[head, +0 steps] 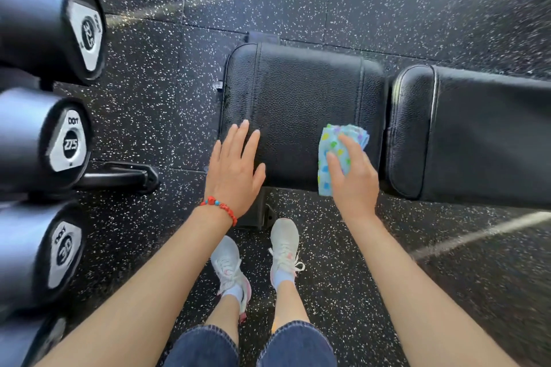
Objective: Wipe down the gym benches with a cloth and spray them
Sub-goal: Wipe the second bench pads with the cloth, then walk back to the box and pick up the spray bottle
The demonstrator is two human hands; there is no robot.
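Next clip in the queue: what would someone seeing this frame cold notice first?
The patterned blue cloth stands out first: the right hand presses it onto the right part of the black seat pad at centre frame. Beside it the left hand, fingers straight and a red bead bracelet at the wrist, lies flat on the pad's near left corner. A row of black dumbbells with numbered end caps fills the left edge.

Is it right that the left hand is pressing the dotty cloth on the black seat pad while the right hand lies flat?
Not quite: the hands are swapped. The head view shows the right hand pressing the dotty cloth on the black seat pad, while the left hand lies flat.
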